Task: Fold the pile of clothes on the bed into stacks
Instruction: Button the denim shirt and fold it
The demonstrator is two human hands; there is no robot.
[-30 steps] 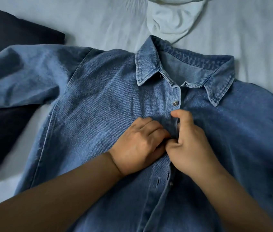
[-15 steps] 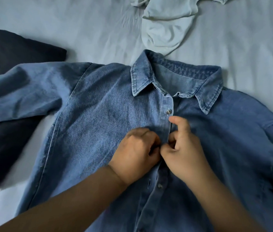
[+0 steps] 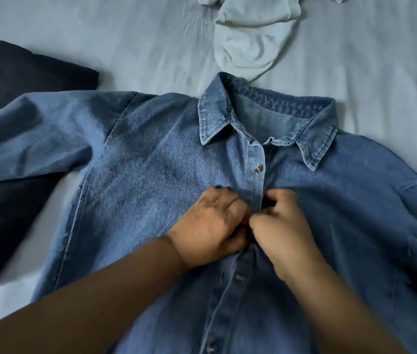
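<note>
A denim shirt [image 3: 151,187] lies face up on the bed [image 3: 138,47], collar away from the person, its front strip running down the middle; both hands meet on that strip just below the top button [image 3: 258,168], which sits fastened; the left hand [image 3: 212,226] has its fingers curled onto the strip's edge, and the right hand [image 3: 282,226] has its fingers curled in a pinch on the cloth from the other side, the two hands touching. This looks like fastening the second button before folding; to do it well, I would keep the two edges level so the shirt closes without a twist, hold the buttonhole side taut with the left, push the button through with the right, then smooth the front flat; a lower button [image 3: 239,277] is still undone and could follow.

The button being worked is hidden under the fingers, so whether it is through the hole cannot be told; the shirt's right sleeve and hem run out of view; its left sleeve [image 3: 23,139] lies over a dark garment [image 3: 10,80], whose kind is hard to make out; a pale garment [image 3: 253,42] beyond the collar is cut off at the top edge.
</note>
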